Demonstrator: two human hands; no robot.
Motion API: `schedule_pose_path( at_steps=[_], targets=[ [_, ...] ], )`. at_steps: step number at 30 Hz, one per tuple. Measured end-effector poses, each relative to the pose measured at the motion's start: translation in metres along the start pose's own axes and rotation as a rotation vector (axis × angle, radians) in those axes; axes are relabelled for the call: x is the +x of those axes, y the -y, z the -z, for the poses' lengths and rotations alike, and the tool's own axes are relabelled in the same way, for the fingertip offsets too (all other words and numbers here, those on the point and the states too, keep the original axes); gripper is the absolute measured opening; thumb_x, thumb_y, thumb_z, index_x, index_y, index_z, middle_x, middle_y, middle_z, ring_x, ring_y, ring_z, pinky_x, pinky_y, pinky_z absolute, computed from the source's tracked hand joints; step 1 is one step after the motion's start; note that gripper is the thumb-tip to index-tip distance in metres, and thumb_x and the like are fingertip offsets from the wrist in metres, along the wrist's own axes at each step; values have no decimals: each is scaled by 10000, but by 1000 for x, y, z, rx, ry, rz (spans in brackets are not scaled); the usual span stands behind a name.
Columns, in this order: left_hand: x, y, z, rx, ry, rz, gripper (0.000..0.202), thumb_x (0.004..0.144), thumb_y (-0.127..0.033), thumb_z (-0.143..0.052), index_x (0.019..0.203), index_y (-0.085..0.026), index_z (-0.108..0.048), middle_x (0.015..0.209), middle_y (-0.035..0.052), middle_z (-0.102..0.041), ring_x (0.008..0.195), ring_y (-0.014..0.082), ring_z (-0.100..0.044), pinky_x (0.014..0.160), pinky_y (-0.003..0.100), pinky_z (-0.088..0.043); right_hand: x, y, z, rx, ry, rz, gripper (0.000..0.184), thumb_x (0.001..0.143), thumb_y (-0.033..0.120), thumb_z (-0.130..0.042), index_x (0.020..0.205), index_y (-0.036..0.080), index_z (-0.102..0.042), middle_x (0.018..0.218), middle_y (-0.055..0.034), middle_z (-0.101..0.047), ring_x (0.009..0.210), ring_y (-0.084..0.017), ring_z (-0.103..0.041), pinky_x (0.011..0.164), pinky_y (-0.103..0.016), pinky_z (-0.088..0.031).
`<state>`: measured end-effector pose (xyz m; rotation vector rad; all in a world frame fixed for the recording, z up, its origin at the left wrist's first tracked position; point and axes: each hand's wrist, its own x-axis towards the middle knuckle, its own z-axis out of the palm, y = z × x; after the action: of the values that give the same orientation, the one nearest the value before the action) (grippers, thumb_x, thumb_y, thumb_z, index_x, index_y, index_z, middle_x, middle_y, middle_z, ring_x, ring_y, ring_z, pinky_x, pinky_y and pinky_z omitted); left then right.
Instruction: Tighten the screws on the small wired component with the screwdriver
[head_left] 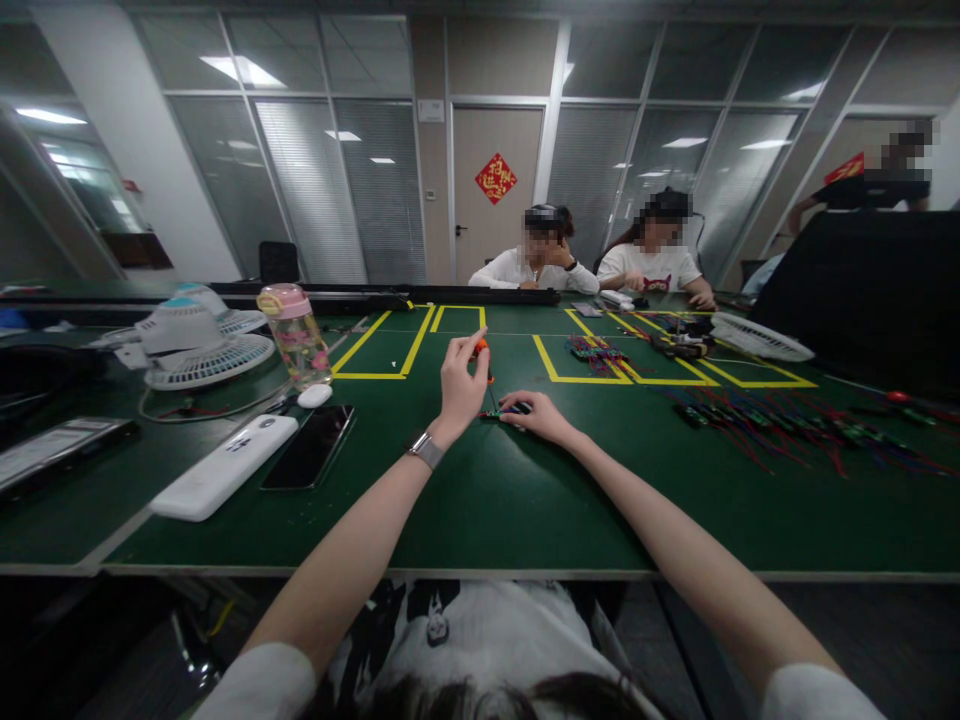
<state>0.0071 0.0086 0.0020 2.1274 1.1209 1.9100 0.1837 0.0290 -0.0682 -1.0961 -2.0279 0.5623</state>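
Note:
My left hand (461, 385) is closed around a screwdriver (481, 348) with an orange handle, held upright above the green table. Its thin shaft runs down to a small green circuit board (491, 414) lying on the tabletop. My right hand (541, 416) rests low on the table, its thumb and fingers pinching the board's right end. The fingers hide part of the board, and the exact spot where the tip meets it is too small to make out.
To the left are a white power bank (225, 468), a black phone (309, 447), a drink bottle (296, 335) and white fan parts (206, 350). Several wired circuit boards (810, 425) lie at the right. Yellow tape (367, 376) marks the table. Two people sit opposite.

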Motion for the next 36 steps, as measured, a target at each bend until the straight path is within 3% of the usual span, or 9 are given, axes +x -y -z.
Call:
schedule_pose_path(
  at_steps=[3, 8, 14, 19, 24, 30, 36],
  targets=[
    [0, -2, 0, 18, -13, 13, 273, 888, -248, -543, 1150, -225, -617, 921, 40, -519, 810, 136, -538, 792, 276, -465, 0, 0, 0, -2, 1, -1, 139, 724, 275, -713, 830, 186, -723, 1030, -79, -710, 989, -226, -650, 936, -375, -455],
    [0, -3, 1, -21, 22, 12, 305, 934, -210, -440, 1205, -230, -578, 975, 53, -545, 859, 138, -551, 805, 273, -463, 0, -1, 0, -4, 1, 1, 139, 724, 277, -711, 827, 183, -724, 1029, -84, -709, 986, -230, -650, 930, -377, -458],
    [0, -3, 1, 22, -11, 26, 228, 881, -250, -551, 1093, -231, -633, 902, 35, -517, 808, 141, -536, 791, 281, -466, 0, -2, 0, 2, -2, 5, 137, 725, 274, -709, 832, 191, -726, 1026, -77, -708, 987, -226, -648, 938, -384, -456],
    [0, -2, 0, -16, 23, 12, 313, 927, -188, -439, 1211, -225, -566, 999, 56, -558, 868, 141, -552, 816, 281, -456, 0, -3, 0, 0, 4, 6, 150, 728, 284, -709, 839, 185, -726, 1035, -83, -706, 994, -228, -647, 940, -380, -455],
    [1, -2, 1, 25, -16, 5, 224, 877, -248, -559, 1084, -229, -642, 880, 31, -538, 807, 143, -541, 793, 280, -465, 0, -3, 0, 5, -4, 8, 140, 716, 269, -717, 831, 191, -728, 1020, -75, -712, 1002, -227, -647, 945, -379, -455],
    [1, -2, 1, -20, 11, -1, 306, 937, -198, -421, 1196, -230, -582, 989, 54, -570, 882, 142, -560, 818, 277, -459, 0, -1, 0, 4, -7, -3, 128, 713, 263, -719, 822, 196, -727, 1022, -73, -712, 1001, -230, -647, 946, -388, -454],
    [1, -3, 2, 8, -4, 9, 241, 890, -255, -538, 1109, -228, -634, 901, 34, -545, 818, 140, -544, 788, 270, -461, 0, 0, 0, 4, -3, -4, 134, 720, 267, -716, 826, 184, -724, 1027, -84, -709, 994, -230, -648, 942, -384, -456]
  ],
)
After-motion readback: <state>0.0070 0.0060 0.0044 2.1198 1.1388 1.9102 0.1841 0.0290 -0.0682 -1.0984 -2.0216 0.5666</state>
